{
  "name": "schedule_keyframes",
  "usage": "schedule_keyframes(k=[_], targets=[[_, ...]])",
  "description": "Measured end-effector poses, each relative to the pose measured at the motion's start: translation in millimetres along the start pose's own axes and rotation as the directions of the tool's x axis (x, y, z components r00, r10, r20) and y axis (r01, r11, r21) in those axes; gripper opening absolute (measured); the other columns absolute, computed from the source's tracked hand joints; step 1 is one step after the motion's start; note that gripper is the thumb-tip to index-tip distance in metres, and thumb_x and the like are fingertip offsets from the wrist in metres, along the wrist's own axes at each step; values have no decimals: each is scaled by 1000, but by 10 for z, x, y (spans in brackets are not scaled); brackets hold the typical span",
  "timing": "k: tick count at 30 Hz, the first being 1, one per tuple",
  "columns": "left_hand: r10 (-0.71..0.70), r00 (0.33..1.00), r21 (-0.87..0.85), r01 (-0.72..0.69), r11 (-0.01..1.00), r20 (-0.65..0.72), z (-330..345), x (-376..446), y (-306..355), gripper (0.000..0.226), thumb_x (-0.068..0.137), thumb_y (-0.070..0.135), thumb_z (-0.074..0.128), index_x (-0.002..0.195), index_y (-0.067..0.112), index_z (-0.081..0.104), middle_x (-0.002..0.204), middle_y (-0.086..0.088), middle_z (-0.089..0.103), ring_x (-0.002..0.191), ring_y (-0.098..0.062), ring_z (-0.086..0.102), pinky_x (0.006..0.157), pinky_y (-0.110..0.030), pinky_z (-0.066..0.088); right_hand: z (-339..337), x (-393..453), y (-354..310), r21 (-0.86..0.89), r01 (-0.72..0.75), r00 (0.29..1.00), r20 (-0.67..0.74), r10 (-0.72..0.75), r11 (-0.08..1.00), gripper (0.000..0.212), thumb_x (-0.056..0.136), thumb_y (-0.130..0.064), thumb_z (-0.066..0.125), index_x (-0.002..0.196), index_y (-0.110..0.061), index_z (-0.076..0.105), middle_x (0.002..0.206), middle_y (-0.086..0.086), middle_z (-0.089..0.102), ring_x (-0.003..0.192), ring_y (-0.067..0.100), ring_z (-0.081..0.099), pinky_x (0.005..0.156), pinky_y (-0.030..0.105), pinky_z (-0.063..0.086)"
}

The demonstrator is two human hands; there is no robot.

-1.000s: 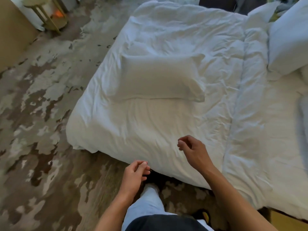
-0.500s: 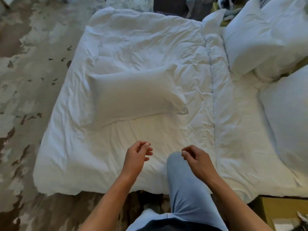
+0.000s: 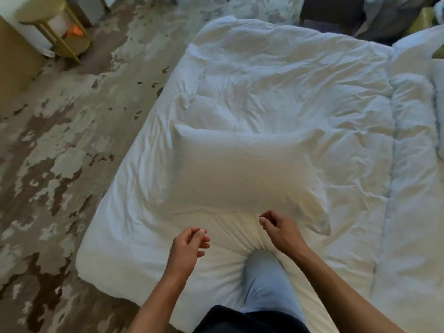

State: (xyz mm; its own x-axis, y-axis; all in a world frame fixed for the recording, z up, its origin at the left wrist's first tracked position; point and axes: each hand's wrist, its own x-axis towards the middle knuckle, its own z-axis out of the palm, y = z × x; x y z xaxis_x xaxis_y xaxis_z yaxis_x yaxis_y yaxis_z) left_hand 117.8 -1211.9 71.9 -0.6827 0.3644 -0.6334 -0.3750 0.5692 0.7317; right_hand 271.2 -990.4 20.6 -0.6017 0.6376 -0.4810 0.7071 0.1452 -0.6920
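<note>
A white pillow (image 3: 242, 174) lies flat across a rumpled white duvet (image 3: 300, 92) on the bed. My left hand (image 3: 186, 248) hovers over the duvet's near edge, below the pillow's near left part, fingers loosely curled and holding nothing. My right hand (image 3: 280, 228) hangs just short of the pillow's near edge, fingers also loosely curled, empty. My knee in light blue trousers (image 3: 266, 275) presses into the duvet between my forearms.
Patterned brown and pale carpet (image 3: 60, 152) fills the left side. A small round gold side table (image 3: 57, 27) stands at the far left. A folded band of the duvet (image 3: 413, 164) runs down the right. Dark furniture (image 3: 331, 10) sits beyond the bed.
I have come closer to the bed and my knee now rests on the duvet. Both hands moved forward toward the pillow's near edge, still holding nothing.
</note>
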Motion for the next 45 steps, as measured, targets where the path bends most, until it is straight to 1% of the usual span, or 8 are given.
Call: schedule_keyframes(k=[3, 9, 15, 22, 26, 31, 38, 45], targets=[[-26, 998, 27, 27, 999, -54, 237, 620, 356, 18, 101, 25, 59, 96, 16, 74, 90, -6, 77, 90, -24, 76, 82, -44, 60, -155, 975, -174, -76, 69, 997, -12, -70, 995, 14, 99, -32, 67, 98, -20, 75, 83, -3, 72, 83, 23, 69, 79, 39, 56], [61, 997, 290, -46, 956, -41, 992, 2194, 1090, 15, 98, 33, 63, 104, 22, 72, 101, -1, 75, 103, -26, 71, 87, -40, 56, -606, 2945, -329, -274, 152, 978, -97, -185, 949, 44, 99, -41, 63, 136, -17, 61, 139, 9, 59, 126, 30, 58, 100, 42, 49], [253, 964, 780, -218, 587, 78, 1735, 3695, 1613, 57, 97, 54, 52, 144, 21, 54, 151, -5, 50, 141, -27, 42, 112, -48, 39, -789, 4056, 30, -303, -22, 997, -82, -3, 953, 59, 103, -53, 50, 148, -14, 51, 147, 15, 57, 135, 35, 53, 111, 47, 43], [215, 960, 952, -223, 211, 177, 1946, 4632, 1621, 59, 102, 59, 33, 139, 21, 58, 140, -8, 59, 133, -29, 49, 107, -47, 37, -613, 4440, 460, -594, 46, 984, -110, -138, 803, 75, 94, -72, 31, 134, -17, 63, 129, 7, 72, 118, 32, 59, 102, 47, 41], [228, 958, 964, -214, 159, 175, 2051, 4786, 1494, 59, 101, 57, 28, 137, 21, 58, 138, -6, 60, 131, -28, 50, 104, -46, 35, -495, 4573, 602, -646, 52, 969, -153, -196, 761, 66, 98, -67, 30, 119, -17, 67, 115, 4, 74, 111, 30, 60, 104, 46, 39], [234, 960, 977, -184, 107, 155, 2184, 4964, 1328, 61, 100, 56, 25, 141, 23, 54, 144, -5, 57, 137, -26, 44, 104, -47, 32, -339, 4777, 814, -607, 76, 955, -185, -233, 791, 64, 100, -64, 35, 134, -17, 60, 135, 3, 67, 134, 25, 54, 126, 50, 23], [238, 958, 974, -192, 117, 160, 2222, 5152, 1134, 67, 98, 58, 22, 155, 25, 39, 162, -5, 39, 152, -23, 28, 112, -49, 27, -307, 4993, 914, -619, 54, 951, -207, -229, 784, 72, 86, -78, 45, 130, -22, 62, 119, 3, 68, 106, 32, 57, 94, 46, 43], [192, 968, 979, -180, 96, 159, 2186, 4919, 1054, 68, 100, 58, 26, 160, 26, 27, 167, -6, 30, 154, -24, 25, 113, -54, 28, -297, 4838, 915, -620, 56, 963, -174, -207, 783, 74, 85, -84, 40, 119, -23, 66, 109, 3, 70, 101, 31, 59, 87, 45, 48]])
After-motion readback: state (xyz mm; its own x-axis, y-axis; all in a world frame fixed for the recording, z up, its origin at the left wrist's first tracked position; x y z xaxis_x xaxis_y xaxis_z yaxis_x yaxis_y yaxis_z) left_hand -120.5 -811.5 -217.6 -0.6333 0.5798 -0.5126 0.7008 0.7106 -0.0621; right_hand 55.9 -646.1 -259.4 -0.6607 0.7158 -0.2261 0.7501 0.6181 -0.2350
